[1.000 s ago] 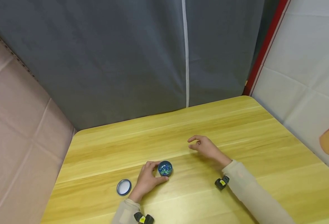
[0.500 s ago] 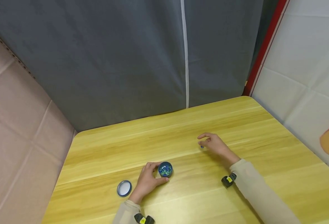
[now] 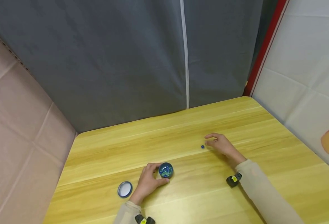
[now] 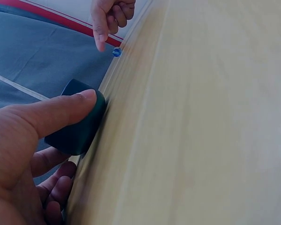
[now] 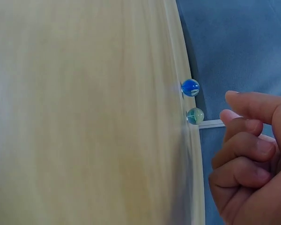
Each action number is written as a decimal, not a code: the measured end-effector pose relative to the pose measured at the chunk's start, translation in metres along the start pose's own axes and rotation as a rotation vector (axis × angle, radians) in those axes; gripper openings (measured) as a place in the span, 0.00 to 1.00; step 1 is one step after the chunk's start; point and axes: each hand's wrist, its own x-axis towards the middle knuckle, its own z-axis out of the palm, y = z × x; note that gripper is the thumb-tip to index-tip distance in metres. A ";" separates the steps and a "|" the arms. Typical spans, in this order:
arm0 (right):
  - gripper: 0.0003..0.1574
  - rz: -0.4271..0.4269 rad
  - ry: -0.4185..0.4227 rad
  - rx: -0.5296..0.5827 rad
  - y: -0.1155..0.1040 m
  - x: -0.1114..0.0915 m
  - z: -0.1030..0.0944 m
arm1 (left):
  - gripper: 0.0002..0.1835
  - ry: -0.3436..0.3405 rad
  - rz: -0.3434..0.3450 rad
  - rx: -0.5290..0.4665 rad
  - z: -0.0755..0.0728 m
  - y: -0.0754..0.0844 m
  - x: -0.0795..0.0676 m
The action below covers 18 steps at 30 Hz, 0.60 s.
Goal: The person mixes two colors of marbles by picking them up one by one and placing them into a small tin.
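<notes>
On the table's left half, my left hand (image 3: pixel 147 184) holds a small dark teal round tin (image 4: pixel 82 129) between thumb and fingers. Seen from above, blue and green marbles (image 3: pixel 165 170) lie inside it. To the right, my right hand (image 3: pixel 221 146) hovers low with thumb and index finger apart and the other fingers curled; nothing shows between them. Just left of its fingertips a blue marble (image 3: pixel 202 147) rests on the table. The right wrist view shows that blue marble (image 5: pixel 190 87) beside a clear greenish marble (image 5: pixel 195 116), which I cannot make out in the head view.
A round blue-rimmed lid (image 3: pixel 125 189) with a white inside lies left of my left wrist. The wooden table (image 3: pixel 119 149) meets a grey curtain (image 3: pixel 130 62) at the back. Pale hangings (image 3: pixel 19 130) stand along both sides.
My right hand has drawn back to the right and slightly down, uncovering the blue marble on the table. My left hand stays at the tin.
</notes>
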 end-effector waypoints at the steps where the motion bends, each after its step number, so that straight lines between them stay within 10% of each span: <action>1: 0.25 0.004 -0.001 0.010 0.001 0.000 0.000 | 0.36 0.001 0.000 0.000 0.000 0.000 0.000; 18: 0.25 0.010 0.010 -0.009 0.014 0.002 -0.005 | 0.38 0.003 0.002 0.009 -0.002 0.002 -0.002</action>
